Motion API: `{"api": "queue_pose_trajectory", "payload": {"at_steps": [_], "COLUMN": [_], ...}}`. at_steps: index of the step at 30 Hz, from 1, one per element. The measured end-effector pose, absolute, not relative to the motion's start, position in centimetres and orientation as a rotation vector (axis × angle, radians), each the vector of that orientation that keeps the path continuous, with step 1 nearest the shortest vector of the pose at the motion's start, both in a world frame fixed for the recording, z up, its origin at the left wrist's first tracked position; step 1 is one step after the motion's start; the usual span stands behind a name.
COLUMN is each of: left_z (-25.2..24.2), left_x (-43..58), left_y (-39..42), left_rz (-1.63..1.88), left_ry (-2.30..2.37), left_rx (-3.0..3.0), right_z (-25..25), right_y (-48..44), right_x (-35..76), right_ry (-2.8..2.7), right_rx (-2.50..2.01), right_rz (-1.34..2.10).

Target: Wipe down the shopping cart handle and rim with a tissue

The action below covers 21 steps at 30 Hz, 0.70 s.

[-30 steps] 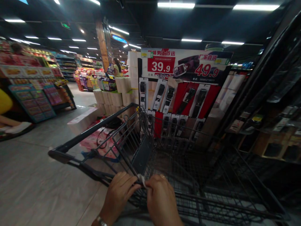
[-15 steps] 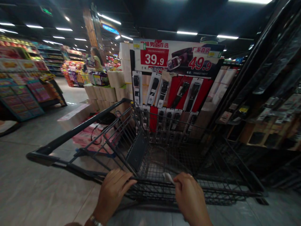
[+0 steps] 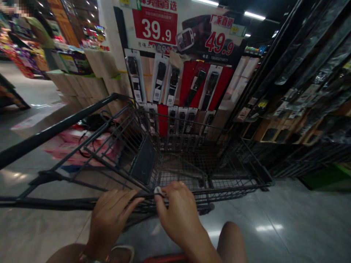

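A dark metal shopping cart (image 3: 144,160) stands sideways before me, its wire basket spreading out to the right. My left hand (image 3: 113,212) is closed over the cart's near top rail, fingers curled across it. Just to its right, my right hand (image 3: 178,208) pinches a small white piece of soft material (image 3: 158,191), like tissue or cloth, against the same rail. Most of that white piece is hidden under the fingers. The cart's handle (image 3: 52,129) reaches out to the left.
Behind the cart, a display rack holds packaged belts (image 3: 159,78) beneath a price sign (image 3: 155,29). Pink packs (image 3: 101,142) are stacked beyond the handle end. Long dark hanging goods (image 3: 290,80) line the right. A person (image 3: 41,33) stands at the far left.
Both hands have moved left in view, and the right hand with the white piece is closer to the left one. The view has swung down and right; my knees now show.
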<state>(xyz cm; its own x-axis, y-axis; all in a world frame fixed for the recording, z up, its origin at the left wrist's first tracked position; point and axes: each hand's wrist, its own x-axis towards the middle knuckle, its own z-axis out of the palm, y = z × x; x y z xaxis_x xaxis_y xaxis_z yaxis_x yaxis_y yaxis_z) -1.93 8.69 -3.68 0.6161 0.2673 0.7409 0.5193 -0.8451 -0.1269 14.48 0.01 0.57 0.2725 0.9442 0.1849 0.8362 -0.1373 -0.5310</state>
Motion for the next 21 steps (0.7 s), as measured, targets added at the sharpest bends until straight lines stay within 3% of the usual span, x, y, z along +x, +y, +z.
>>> {"api": "queue_pose_trajectory", "payload": {"at_steps": [11,21], "left_z": [-4.8,-6.5], "left_x": [-2.1,-2.9], "left_y": [7.4,7.2], "left_rz": [-0.981,-0.941], "left_ry": [-0.614,-0.703], "left_rx": [-2.499,-2.556], "right_z": [1.0,0.5], "right_y": [1.1,-2.5], "right_x": [12.4,19.6], "right_ry": [-1.91,-1.767], "right_rx": [-1.904,-2.244], "right_rz": [0.221,0.064]}}
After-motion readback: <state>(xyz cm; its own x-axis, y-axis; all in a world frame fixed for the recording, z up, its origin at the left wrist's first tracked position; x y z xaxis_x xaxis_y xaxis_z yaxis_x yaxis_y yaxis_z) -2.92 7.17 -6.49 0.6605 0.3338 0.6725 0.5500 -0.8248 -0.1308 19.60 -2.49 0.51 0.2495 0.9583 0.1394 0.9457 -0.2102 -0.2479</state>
